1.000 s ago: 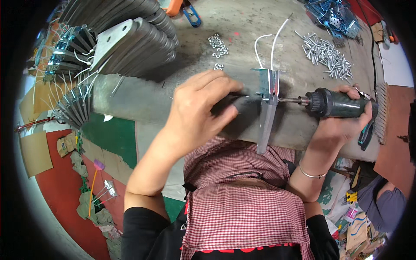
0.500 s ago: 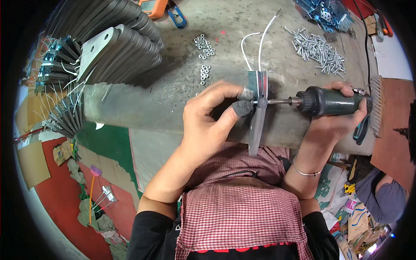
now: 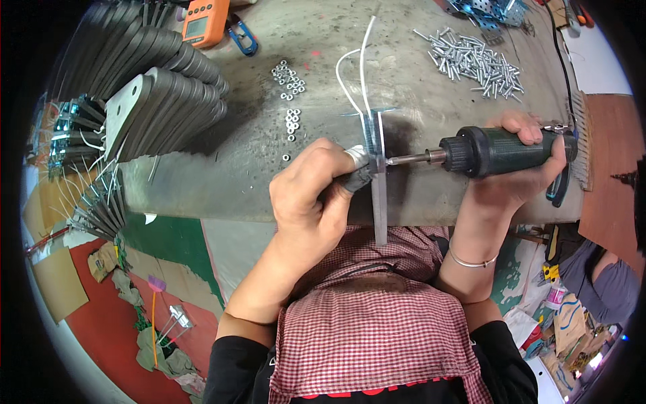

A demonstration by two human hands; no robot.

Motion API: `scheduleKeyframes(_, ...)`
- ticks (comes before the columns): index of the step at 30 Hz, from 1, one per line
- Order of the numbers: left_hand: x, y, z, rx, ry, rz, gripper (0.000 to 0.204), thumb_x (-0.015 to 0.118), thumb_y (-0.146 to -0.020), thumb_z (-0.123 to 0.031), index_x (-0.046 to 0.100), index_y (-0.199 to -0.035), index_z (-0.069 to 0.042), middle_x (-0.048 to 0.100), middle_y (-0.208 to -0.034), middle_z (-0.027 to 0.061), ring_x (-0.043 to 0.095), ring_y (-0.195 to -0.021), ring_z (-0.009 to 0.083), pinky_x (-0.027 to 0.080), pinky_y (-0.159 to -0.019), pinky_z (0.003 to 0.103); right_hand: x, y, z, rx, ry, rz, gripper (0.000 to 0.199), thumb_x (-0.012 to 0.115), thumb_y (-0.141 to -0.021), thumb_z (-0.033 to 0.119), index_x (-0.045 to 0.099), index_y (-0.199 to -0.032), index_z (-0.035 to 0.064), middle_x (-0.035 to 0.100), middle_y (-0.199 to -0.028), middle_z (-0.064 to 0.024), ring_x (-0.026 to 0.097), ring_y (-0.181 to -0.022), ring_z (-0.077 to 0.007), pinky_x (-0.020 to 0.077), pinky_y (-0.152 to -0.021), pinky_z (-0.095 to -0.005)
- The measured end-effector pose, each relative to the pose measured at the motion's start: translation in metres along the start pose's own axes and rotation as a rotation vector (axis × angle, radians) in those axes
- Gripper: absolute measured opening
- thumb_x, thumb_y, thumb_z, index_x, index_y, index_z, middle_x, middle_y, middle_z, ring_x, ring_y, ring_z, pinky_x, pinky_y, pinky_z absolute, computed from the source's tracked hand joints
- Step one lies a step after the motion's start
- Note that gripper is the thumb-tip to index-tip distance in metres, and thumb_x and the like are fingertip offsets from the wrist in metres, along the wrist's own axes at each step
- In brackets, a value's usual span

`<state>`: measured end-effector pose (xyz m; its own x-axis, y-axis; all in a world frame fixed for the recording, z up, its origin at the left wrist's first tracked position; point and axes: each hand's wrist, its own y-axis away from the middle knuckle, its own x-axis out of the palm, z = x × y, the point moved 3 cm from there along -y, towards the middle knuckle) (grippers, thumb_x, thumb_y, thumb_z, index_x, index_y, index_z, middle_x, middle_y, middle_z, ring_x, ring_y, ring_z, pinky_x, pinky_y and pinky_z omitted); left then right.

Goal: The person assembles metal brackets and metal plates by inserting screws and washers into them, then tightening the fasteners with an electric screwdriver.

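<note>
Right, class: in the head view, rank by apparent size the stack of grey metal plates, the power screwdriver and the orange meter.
1. Stack of grey metal plates.
2. Power screwdriver, though it lies nearer the camera.
3. Orange meter.

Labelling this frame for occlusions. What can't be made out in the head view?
- Head view: where the left hand grips the upright metal plate is hidden by its own fingers.
- Driver bit tip and any screw: too small, lost against the plate in front of the power screwdriver.
- Right hand palm side: covered by the screwdriver body.
- Orange meter: cut by the top edge.
</note>
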<state>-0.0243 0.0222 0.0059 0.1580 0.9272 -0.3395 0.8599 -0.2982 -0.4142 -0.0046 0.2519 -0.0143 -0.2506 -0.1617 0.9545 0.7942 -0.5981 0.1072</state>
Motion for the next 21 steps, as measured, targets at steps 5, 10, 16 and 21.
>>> scheduleKeyframes(5,-0.003,0.002,-0.002,0.015,-0.085,0.035,0.014,0.063,-0.077,0.007,0.055,-0.087,0.001,0.057,-0.080,0.0046,0.049,-0.069,0.0089,0.039,-0.062,0.021,0.004,0.003,0.000,-0.031,0.094,-0.090,0.028,0.051,-0.086,0.034,0.048,-0.091,0.0059,0.047,-0.073,-0.0008,0.049,-0.067,-0.0124,0.0461,-0.074,-0.0294)
scheduleKeyframes(10,-0.003,0.006,-0.011,-0.266,0.000,0.106,0.029,0.068,-0.074,0.001,0.053,-0.099,0.002,0.061,-0.086,0.0096,0.060,-0.073,0.0157,0.050,-0.069,0.026,0.008,0.005,0.001,-0.129,0.234,-0.086,0.030,0.050,-0.086,0.036,0.049,-0.091,0.0060,0.047,-0.072,-0.0021,0.049,-0.068,-0.0146,0.0442,-0.077,-0.0327)
scheduleKeyframes(16,-0.002,0.005,-0.005,-0.690,0.452,0.135,0.042,0.067,-0.079,-0.004,0.045,-0.115,0.001,0.056,-0.098,0.0065,0.054,-0.090,0.0110,0.049,-0.078,0.025,0.008,0.005,-0.004,-0.191,0.327,-0.154,0.029,0.049,-0.086,0.035,0.049,-0.091,0.0068,0.049,-0.072,-0.0033,0.049,-0.067,-0.0164,0.0431,-0.077,-0.0355)
scheduleKeyframes(21,-0.004,0.006,-0.003,-0.699,0.518,0.133,0.045,0.065,-0.080,-0.004,0.044,-0.119,0.001,0.055,-0.101,0.0071,0.054,-0.092,0.0118,0.049,-0.080,0.026,0.012,0.006,-0.009,-0.169,0.344,-0.170,0.028,0.049,-0.087,0.034,0.048,-0.089,0.0065,0.049,-0.072,-0.0044,0.048,-0.066,-0.0176,0.0439,-0.077,-0.0367)
